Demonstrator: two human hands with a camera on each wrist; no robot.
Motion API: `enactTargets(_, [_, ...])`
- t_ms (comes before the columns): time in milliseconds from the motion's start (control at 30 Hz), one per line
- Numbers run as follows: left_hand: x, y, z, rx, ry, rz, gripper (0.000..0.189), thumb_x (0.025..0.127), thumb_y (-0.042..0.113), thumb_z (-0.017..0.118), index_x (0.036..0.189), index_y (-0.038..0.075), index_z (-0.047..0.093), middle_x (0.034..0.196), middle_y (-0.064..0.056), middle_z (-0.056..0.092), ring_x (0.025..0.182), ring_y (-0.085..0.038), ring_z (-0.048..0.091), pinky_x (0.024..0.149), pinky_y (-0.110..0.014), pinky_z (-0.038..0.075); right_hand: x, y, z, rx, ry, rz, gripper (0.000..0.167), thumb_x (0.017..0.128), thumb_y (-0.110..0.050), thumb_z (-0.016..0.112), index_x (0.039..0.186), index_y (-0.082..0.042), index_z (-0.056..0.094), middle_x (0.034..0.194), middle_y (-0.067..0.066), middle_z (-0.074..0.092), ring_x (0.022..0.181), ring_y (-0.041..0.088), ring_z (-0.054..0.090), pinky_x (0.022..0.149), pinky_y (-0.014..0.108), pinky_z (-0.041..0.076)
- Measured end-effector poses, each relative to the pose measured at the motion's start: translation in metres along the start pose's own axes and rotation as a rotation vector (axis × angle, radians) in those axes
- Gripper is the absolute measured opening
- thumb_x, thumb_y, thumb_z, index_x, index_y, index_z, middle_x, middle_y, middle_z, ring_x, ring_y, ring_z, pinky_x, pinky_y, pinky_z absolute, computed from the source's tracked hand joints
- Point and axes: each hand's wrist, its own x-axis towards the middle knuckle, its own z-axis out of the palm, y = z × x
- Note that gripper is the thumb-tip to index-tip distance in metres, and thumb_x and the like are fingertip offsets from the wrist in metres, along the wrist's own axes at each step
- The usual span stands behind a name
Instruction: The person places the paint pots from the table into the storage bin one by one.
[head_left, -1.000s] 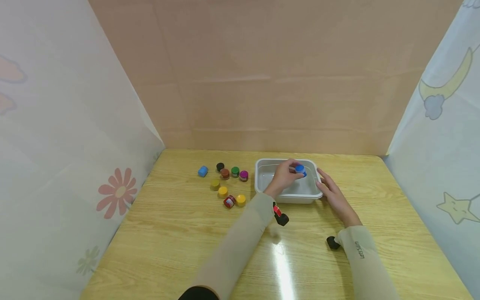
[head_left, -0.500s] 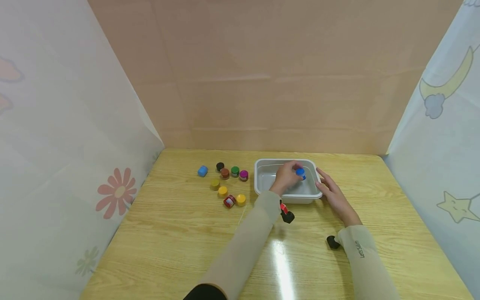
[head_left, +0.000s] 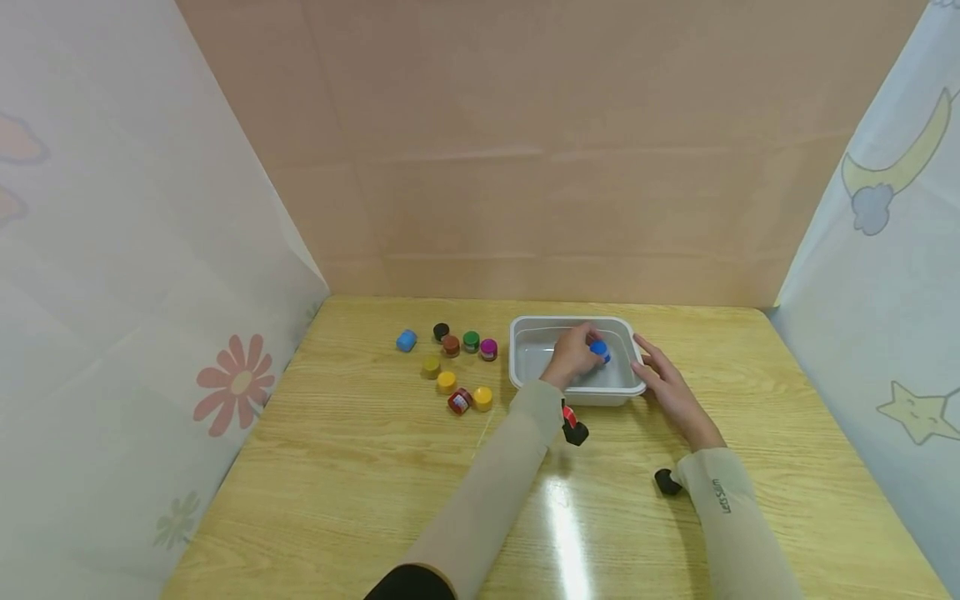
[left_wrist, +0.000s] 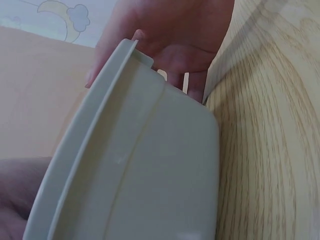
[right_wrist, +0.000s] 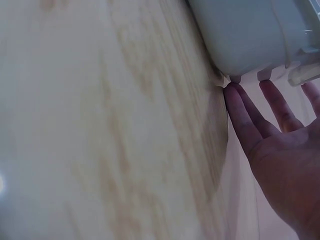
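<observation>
My left hand [head_left: 573, 352] reaches into the white rectangular tub [head_left: 534, 327] and pinches a small blue jar [head_left: 599, 350] low inside it, toward the right. Most of the jar's side is hidden by the fingers. At the tub's right end, my right hand [head_left: 672, 398] rests against the wall and rim with its fingers spread and fairly straight. In the right wrist view, the fingertips of the right hand [right_wrist: 280, 150] touch the tub's outer wall [right_wrist: 245, 40]. The left wrist view shows mostly the tub's near side [left_wrist: 160, 160], which hides the jar.
Left of the tub stand several small jars, among them a green jar [head_left: 471, 341], a purple jar [head_left: 488, 349], a black jar [head_left: 441, 332] and a yellow jar [head_left: 482, 398]. A red jar [head_left: 460, 402] and a light blue jar [head_left: 407, 340] lie tipped over. A brown panel [head_left: 540, 208] backs the table.
My left hand has moved slightly right and lower into the tub, taking the blue jar down with it. The right hand keeps its place at the tub's end.
</observation>
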Motion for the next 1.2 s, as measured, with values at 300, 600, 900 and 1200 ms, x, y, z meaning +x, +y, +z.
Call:
enactTargets(300, [0.0,-0.003,0.005,0.16,-0.06,0.044,0.027,0.095,0.008,0.074,0.121,0.009,0.069,0.115,-0.005,0.071,0.101,-0.015,0.063,0.093,-0.025,0.053,-0.003,0.002,0.002,0.058,0.006,0.0,0.067,0.112,-0.035,0.045,0.168,-0.022,0.012,0.16,0.032,0.028,0.118,0.012,0.053,0.088,0.016,0.053])
enactTargets(600, [-0.002,-0.002,0.002,0.187,-0.104,0.044,0.034,0.099,0.012,0.07,0.132,0.009,0.066,0.124,-0.005,0.069,0.111,-0.016,0.064,0.102,-0.028,0.052,-0.001,0.0,0.003,0.035,0.002,-0.006,0.066,0.112,-0.036,0.045,0.168,-0.024,0.011,0.161,0.032,0.027,0.134,0.036,0.045,0.088,0.013,0.051])
enactTargets(900, [0.001,0.002,-0.001,0.147,-0.141,0.066,0.04,0.099,0.013,0.071,0.137,0.007,0.062,0.131,-0.009,0.068,0.115,-0.018,0.064,0.099,-0.028,0.053,-0.002,-0.002,0.001,0.048,-0.006,-0.016,0.067,0.112,-0.035,0.045,0.168,-0.023,0.011,0.16,0.033,0.028,0.125,0.018,0.052,0.09,0.014,0.052])
enactTargets(1200, [-0.005,0.005,-0.012,0.105,-0.132,0.061,0.041,0.1,0.014,0.069,0.139,0.011,0.06,0.137,-0.007,0.066,0.121,-0.019,0.063,0.102,-0.03,0.053,0.0,-0.003,0.005,0.046,0.01,-0.005,0.068,0.111,-0.036,0.047,0.168,-0.022,0.012,0.16,0.033,0.028,0.134,0.032,0.046,0.089,0.012,0.051])
